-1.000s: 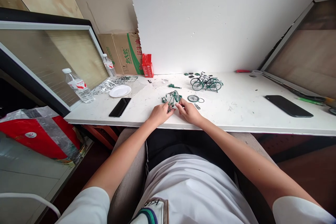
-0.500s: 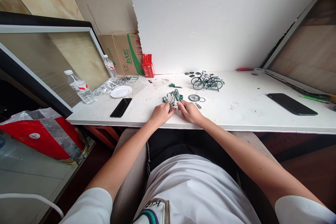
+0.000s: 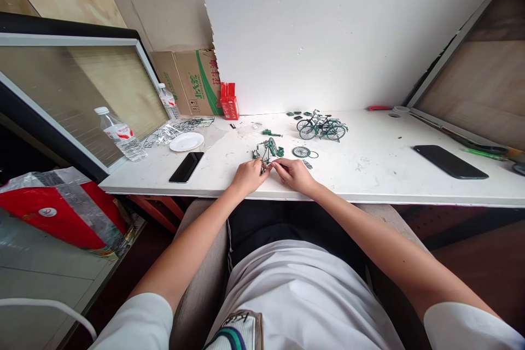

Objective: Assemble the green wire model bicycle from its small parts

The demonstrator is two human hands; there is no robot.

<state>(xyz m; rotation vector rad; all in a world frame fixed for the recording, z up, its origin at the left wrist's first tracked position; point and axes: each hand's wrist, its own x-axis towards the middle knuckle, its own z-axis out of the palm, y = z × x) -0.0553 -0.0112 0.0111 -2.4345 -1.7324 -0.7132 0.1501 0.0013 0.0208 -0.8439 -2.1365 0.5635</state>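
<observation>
A small green model bicycle frame (image 3: 268,151), partly built, stands on the white desk (image 3: 369,175) near its front edge. My left hand (image 3: 247,175) pinches its near end from the left. From the right, my right hand (image 3: 295,173) closes its fingertips on the same piece. A loose spoked wheel (image 3: 301,151) lies just right of the frame. Behind it stand finished green model bicycles (image 3: 322,126), with small green parts (image 3: 271,133) lying to their left.
A black phone (image 3: 187,167) and a white plate (image 3: 186,141) lie at left, with two water bottles (image 3: 120,133), plastic part sprues (image 3: 180,128), a red box (image 3: 229,101) and a cardboard carton (image 3: 192,82). Another phone (image 3: 450,162) lies at right. A white foam board (image 3: 336,33) backs the desk.
Both hands have stayed on the small frame with only slight finger shifts. The view has drifted a little.
</observation>
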